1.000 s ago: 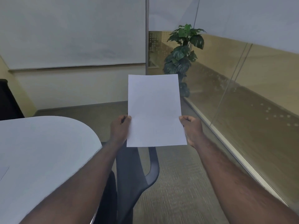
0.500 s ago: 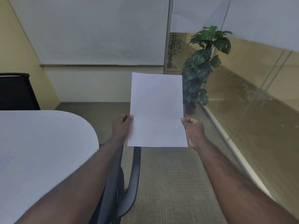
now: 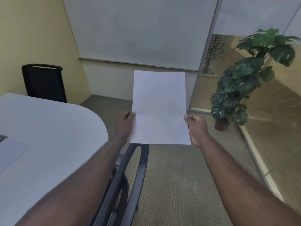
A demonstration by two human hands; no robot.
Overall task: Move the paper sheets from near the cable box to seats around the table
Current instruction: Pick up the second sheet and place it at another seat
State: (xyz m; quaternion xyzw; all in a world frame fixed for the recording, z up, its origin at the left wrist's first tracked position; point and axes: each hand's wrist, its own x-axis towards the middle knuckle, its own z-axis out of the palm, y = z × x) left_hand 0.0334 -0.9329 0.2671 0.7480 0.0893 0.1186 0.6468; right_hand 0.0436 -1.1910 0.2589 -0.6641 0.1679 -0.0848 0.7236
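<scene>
I hold a blank white paper sheet upright in front of me, above the carpet beside the table. My left hand pinches its left edge and my right hand pinches its right edge, both near the bottom. The white rounded table lies to my left. Another paper sheet lies flat on the table at the far left, beside a corner of the cable box at the frame edge.
A dark chair stands below my left arm at the table's end. A black chair stands at the table's far side. A potted plant stands by the glass wall on the right. Carpet lies ahead.
The view has swung to the left: the plant moved right in frame, and the black chair and more of the table came in. Both hands keep the same hold on the sheet.
</scene>
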